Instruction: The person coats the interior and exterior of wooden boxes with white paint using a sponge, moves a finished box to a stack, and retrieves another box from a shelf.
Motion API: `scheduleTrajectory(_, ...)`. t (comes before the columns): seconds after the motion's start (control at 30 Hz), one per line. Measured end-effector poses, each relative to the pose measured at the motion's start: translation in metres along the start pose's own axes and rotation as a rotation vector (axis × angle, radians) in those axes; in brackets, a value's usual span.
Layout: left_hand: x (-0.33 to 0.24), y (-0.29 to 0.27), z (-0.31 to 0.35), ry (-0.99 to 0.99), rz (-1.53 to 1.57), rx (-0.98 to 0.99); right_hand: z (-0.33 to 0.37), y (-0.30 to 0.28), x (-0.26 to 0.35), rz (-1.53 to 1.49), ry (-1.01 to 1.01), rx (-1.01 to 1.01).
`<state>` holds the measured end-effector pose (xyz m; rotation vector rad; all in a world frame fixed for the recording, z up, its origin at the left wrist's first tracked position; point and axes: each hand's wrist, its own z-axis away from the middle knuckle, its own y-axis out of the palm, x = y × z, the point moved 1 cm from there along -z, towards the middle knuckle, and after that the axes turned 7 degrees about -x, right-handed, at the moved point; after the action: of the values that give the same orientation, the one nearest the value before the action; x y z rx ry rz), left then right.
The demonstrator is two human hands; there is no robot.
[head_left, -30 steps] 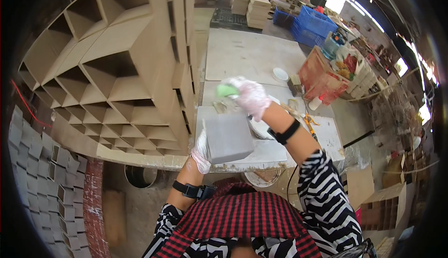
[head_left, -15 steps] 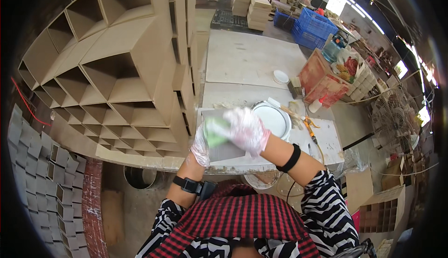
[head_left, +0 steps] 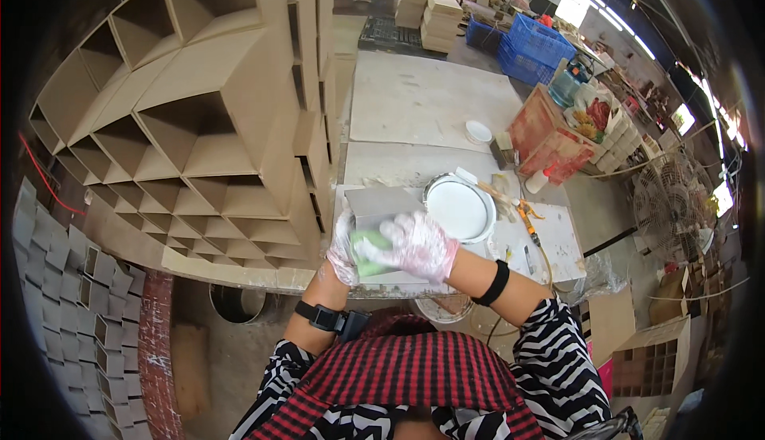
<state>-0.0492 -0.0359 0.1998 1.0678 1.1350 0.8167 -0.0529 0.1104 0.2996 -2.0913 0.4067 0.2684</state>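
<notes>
My left hand (head_left: 343,247), in a thin whitish, smeared glove, grips the left side of a grey cardboard piece (head_left: 382,201) at the table's front edge. Its upper part tilts up, and it seems to be a folded or box-shaped panel. A light green piece (head_left: 366,263) lies over its near face; sheet or sponge, I cannot tell. My right hand (head_left: 418,249), gloved the same way, has its bent fingers on this green piece. Just beyond the right hand stands a round pail (head_left: 458,207) of white liquid, with a brush (head_left: 478,183) across its rim.
Brown divided cardboard boxes (head_left: 191,137) are stacked high on the left. A small white bowl (head_left: 478,131), a red-stained crate (head_left: 546,133) and an orange-handled tool (head_left: 527,217) with a hose lie to the right. A fan (head_left: 677,201) stands farther right.
The grey cardboard piece has tipped from lying flatter to showing a raised far part. My right hand and the green piece have come nearer to me, with less blur.
</notes>
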Motion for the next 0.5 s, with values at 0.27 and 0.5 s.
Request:
scheduleTrajectory(0.27, 0.002, 0.023, 0.011, 0.094, 0.01, -0.095, -0.008, -0.016, -0.08, -0.287, 0.723, -0.284)
scheduleTrajectory(0.5, 0.001, 0.015, 0.012, 0.155, -0.089, -0.251, 0.024, -0.001, -0.07, -1.323, 1.334, -0.388)
